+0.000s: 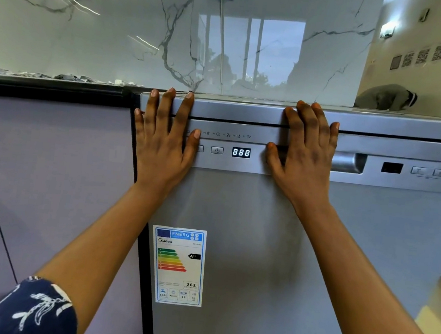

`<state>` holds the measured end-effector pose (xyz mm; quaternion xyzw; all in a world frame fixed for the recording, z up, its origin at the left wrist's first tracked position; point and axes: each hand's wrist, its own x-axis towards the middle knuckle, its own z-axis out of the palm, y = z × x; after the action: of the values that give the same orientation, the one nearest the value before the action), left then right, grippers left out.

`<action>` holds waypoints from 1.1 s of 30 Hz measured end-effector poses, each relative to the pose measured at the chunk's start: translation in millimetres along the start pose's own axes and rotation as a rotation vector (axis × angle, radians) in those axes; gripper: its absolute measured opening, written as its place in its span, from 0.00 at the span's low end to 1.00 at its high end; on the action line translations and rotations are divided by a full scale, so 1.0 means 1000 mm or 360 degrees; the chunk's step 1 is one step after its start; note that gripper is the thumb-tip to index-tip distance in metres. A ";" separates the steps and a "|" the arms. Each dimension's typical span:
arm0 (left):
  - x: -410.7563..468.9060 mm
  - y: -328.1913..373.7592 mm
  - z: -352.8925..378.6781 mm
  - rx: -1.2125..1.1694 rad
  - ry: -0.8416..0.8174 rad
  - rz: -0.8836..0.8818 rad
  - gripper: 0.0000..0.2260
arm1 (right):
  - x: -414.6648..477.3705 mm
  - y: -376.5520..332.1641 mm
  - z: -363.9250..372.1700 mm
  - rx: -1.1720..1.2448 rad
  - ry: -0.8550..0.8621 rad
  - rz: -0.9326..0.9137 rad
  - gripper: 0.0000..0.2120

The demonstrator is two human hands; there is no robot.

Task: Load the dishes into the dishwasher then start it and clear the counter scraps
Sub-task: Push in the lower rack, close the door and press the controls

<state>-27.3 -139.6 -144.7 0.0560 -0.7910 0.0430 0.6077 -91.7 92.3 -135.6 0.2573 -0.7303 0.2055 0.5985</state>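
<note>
Flat-palmed, left hand (163,144) and right hand (306,154) press dishwasher door (259,252), gripping nothing; rigid, slick steel, best pulled at recessed handle (347,162).

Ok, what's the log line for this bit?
dishwasher door: shut | left hand: pressing it | right hand: pressing it | display: 888
</note>
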 end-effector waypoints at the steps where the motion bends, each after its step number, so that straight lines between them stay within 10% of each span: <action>1: 0.000 0.000 0.001 0.0007 0.0003 0.0001 0.25 | 0.000 0.000 0.001 0.0005 0.0004 0.0002 0.28; 24: 0.027 0.004 -0.010 -0.0127 0.0121 0.0044 0.22 | 0.031 -0.007 -0.004 0.0030 -0.0065 0.0126 0.19; 33: 0.036 0.017 -0.041 -0.0184 -0.0433 -0.0154 0.21 | 0.063 -0.018 -0.025 -0.0029 -0.0448 0.0301 0.14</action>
<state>0.5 -118.3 -99.6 0.0642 -0.8636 -0.0399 0.4985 -70.6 85.5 -69.0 0.2081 -0.8297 0.2162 0.4707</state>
